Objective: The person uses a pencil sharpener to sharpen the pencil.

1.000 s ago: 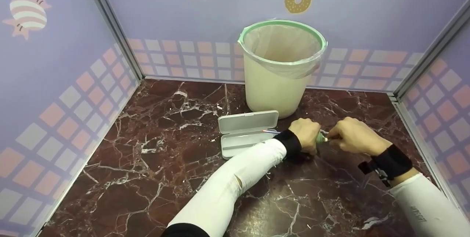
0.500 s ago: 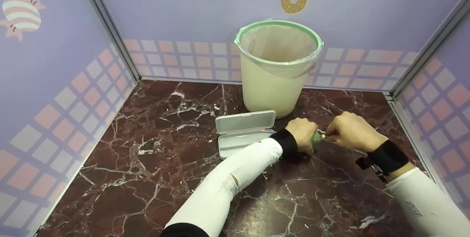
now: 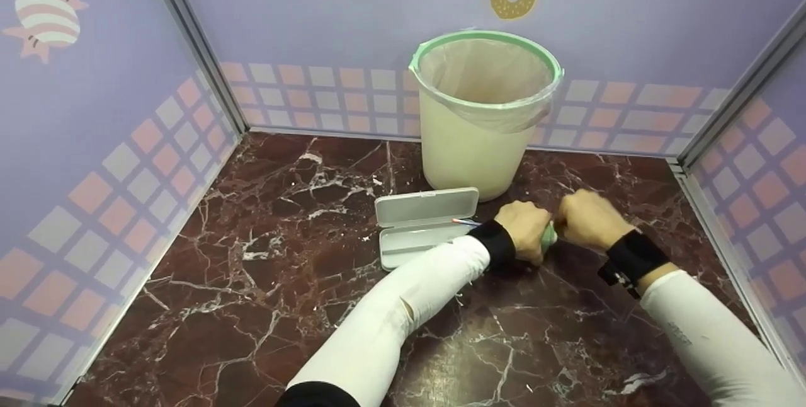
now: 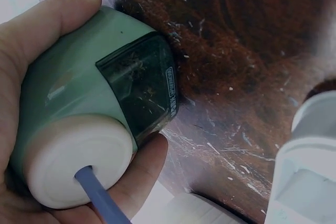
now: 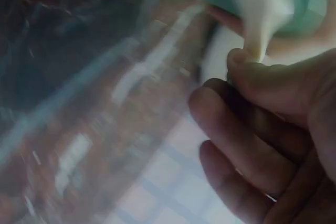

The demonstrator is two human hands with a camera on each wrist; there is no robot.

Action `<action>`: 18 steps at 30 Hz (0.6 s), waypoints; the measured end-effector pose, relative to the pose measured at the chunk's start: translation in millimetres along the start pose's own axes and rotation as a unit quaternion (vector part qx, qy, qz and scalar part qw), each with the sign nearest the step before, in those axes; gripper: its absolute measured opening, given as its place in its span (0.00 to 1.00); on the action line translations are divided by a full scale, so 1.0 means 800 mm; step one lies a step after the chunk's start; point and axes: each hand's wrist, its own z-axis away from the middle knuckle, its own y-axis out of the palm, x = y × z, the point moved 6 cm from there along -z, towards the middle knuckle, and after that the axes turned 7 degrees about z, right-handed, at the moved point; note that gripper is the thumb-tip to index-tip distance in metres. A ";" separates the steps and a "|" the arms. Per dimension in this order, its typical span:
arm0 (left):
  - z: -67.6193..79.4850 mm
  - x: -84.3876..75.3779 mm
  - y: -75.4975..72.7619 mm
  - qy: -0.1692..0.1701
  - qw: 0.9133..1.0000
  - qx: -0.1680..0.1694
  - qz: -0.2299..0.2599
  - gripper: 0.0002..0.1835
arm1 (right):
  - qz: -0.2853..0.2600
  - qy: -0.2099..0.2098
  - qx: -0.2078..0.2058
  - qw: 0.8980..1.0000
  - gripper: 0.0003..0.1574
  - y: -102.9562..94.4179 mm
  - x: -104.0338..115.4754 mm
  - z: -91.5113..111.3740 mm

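Note:
My left hand (image 3: 524, 230) grips a green pencil sharpener (image 4: 58, 85), its fingers and thumb wrapped round the body. Through the sharpener's dark clear window (image 4: 142, 87) I see shavings inside. A blue-purple pencil (image 4: 107, 200) sticks out of the hole in the round white face (image 4: 55, 156); in the head view its reddish end (image 3: 456, 221) shows beside the left wrist. On the sharpener's other side, my right hand (image 3: 589, 221) pinches the tip of the white crank handle (image 5: 262, 9) between thumb and fingers. This view is blurred.
An opened pale pencil case (image 3: 427, 208) lies left of the hands, partly behind the left sleeve. Behind it stands a cream bin (image 3: 472, 155) with a green rim and a clear liner. Purple panels (image 3: 283, 16) enclose the dark red marbled tabletop (image 3: 252, 306).
The right hand has swung round at the crank, now higher and closer to the left hand. The left hand keeps its grip on the sharpener. The head view has shifted slightly.

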 end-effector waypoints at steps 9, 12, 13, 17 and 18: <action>-0.008 0.004 -0.001 -0.008 1.000 -0.004 0.002 0.25 | -0.016 -0.013 0.010 1.000 0.25 0.019 0.006 0.003; -0.009 0.003 -0.001 -0.009 1.000 -0.001 0.002 0.26 | -0.048 -0.017 0.009 0.999 0.24 0.024 0.006 0.012; -0.008 0.002 -0.001 -0.010 1.000 -0.001 0.002 0.26 | -0.059 -0.019 0.009 0.998 0.24 0.027 0.006 0.015; -0.006 0.000 0.001 -0.020 1.000 0.003 0.003 0.26 | -0.101 -0.038 0.007 0.994 0.23 0.034 0.009 0.028; -0.005 -0.001 0.001 -0.023 1.000 0.003 0.002 0.26 | -0.105 -0.043 0.003 0.994 0.23 0.035 0.010 0.031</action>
